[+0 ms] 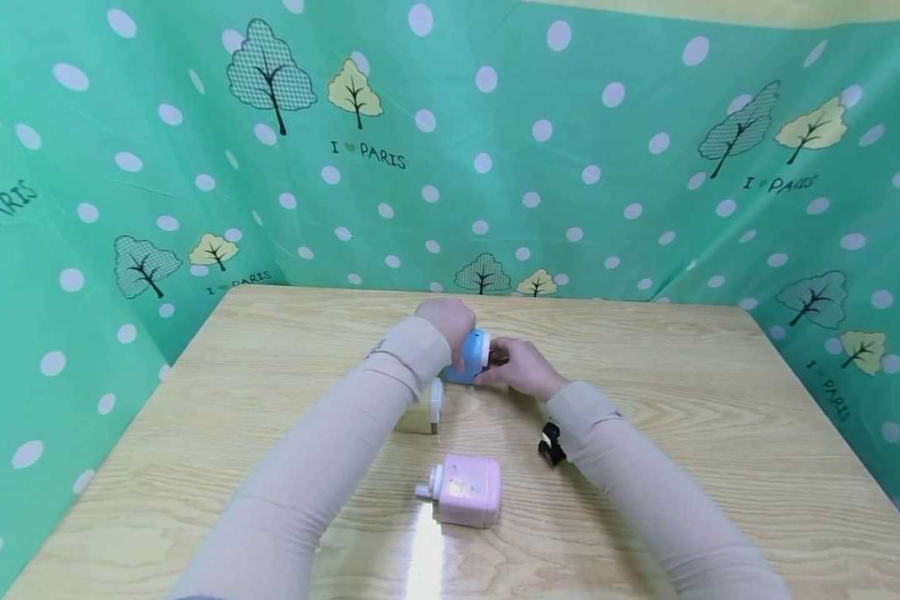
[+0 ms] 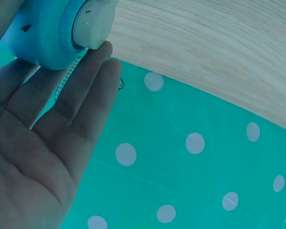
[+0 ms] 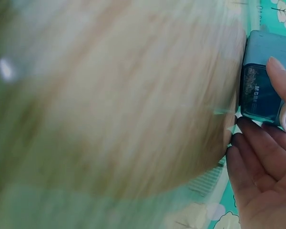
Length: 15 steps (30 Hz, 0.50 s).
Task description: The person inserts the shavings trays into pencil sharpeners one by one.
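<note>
A blue pencil sharpener [image 1: 462, 363] with a white end is between the two hands near the far middle of the table. My left hand [image 1: 448, 323] grips its body from above. In the left wrist view, the left thumb lies over the blue body and the fingers run under it towards the pale knob [image 2: 94, 25]. Over at the white end, my right hand [image 1: 527, 367] holds the sharpener. The right wrist view has that thumb on the blue side, fingers below, and a dark see-through drawer [image 3: 260, 93].
A yellowish sharpener [image 1: 418, 412] with a white end stands partly behind the left sleeve. Closer lies a pink sharpener [image 1: 469, 490] with a white crank. A small black-and-white object [image 1: 551, 444] sits beside the right sleeve. Dotted green cloth [image 1: 585, 217] hangs behind the wooden table [image 1: 720, 400].
</note>
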Motion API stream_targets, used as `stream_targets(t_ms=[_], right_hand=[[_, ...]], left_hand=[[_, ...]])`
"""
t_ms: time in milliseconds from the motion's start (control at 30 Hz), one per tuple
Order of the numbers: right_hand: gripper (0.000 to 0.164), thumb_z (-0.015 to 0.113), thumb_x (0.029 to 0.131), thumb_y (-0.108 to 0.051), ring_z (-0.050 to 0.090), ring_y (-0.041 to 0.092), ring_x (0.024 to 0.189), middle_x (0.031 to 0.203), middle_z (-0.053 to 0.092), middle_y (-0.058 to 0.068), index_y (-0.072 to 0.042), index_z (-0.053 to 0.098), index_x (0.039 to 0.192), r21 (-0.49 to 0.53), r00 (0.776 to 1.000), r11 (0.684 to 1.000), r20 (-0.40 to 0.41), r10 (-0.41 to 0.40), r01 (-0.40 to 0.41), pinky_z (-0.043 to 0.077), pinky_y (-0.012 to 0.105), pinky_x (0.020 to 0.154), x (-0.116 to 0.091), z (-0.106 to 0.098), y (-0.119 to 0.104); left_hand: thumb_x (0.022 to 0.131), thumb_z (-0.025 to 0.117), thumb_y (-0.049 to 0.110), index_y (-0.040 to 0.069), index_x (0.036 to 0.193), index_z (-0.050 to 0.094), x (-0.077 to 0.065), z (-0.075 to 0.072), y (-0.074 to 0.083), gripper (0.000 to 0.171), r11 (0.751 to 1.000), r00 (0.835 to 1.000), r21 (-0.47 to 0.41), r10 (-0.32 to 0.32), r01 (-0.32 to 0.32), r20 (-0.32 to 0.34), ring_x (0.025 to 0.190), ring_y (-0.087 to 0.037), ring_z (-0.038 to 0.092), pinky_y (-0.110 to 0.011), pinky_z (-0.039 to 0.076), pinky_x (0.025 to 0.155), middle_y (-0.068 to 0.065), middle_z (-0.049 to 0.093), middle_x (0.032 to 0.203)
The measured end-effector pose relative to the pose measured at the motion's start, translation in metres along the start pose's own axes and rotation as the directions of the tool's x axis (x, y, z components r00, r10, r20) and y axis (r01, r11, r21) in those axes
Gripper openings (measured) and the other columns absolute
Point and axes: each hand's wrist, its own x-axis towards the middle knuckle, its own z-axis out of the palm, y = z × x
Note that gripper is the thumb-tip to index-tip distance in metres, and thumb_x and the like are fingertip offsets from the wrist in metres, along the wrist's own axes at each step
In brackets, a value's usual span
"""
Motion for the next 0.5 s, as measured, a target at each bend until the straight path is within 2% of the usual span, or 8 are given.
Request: stream_targets(t_ms=[233, 500], right_hand=[[0.062, 0.083, 0.076, -0.023, 0.062, 0.033, 0.116, 0.123, 0.069, 0.018, 0.004, 0.064, 0.129, -0.034, 1.000, 0.999, 0.012, -0.016, 0.016, 0.047, 0.046, 0.104, 0.001, -0.001, -0.001], [0.074, 0.081, 0.079, -0.026, 0.056, 0.038, 0.127, 0.137, 0.062, 0.022, 0.003, 0.054, 0.142, -0.065, 0.999, 0.998, 0.035, -0.019, 0.022, 0.041, 0.050, 0.110, -0.001, -0.005, -0.004]], left_hand=[[0.071, 0.086, 0.034, 0.011, 0.119, 0.074, -0.001, -0.001, 0.001, 0.054, 1.000, 1.000, 0.010, 0.020, -0.021, 0.014, 0.097, -0.018, 0.067, -0.033, 0.057, 0.087, -0.004, 0.074, 0.111], [0.076, 0.075, 0.049, 0.015, 0.111, 0.074, 0.006, 0.009, -0.004, 0.049, 1.000, 1.000, -0.020, 0.001, -0.001, 0.000, 0.082, -0.014, 0.062, -0.032, 0.056, 0.075, 0.001, 0.071, 0.096]])
